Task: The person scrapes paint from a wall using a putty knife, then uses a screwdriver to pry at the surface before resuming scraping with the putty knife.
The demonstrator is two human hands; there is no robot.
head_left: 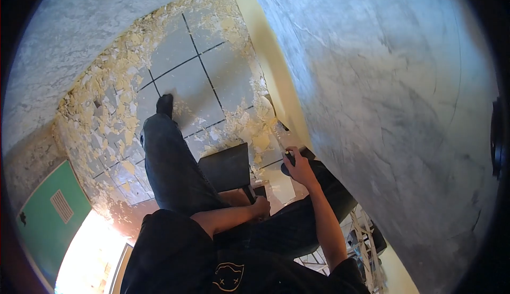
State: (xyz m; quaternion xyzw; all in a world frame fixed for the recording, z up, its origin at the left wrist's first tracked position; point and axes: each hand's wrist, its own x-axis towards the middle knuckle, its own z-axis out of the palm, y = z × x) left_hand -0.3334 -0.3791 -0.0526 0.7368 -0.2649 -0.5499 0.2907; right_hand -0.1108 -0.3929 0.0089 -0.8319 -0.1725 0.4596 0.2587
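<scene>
My right hand [300, 169] is closed around the dark handle of a scraper [281, 132]. The scraper's pale blade points at the bottom of the yellow wall strip [289, 95], close to peeled flakes. My left hand [260, 207] forms a fist in front of my lap, around the narrow end of a wide dark flat plate [227, 167]. This plate spreads over the floor beside my left leg [170, 161]; its exact kind I cannot tell. Part of the left hand's grip is hidden by its own fingers.
Peeled yellow and white flakes [119, 113] litter the grey tiled floor [212, 71]. A grey smeared wall [382, 108] rises close on my right. At lower right stands a metal frame [364, 246]. A green door [56, 209] adjoins a bright opening [87, 257] at lower left.
</scene>
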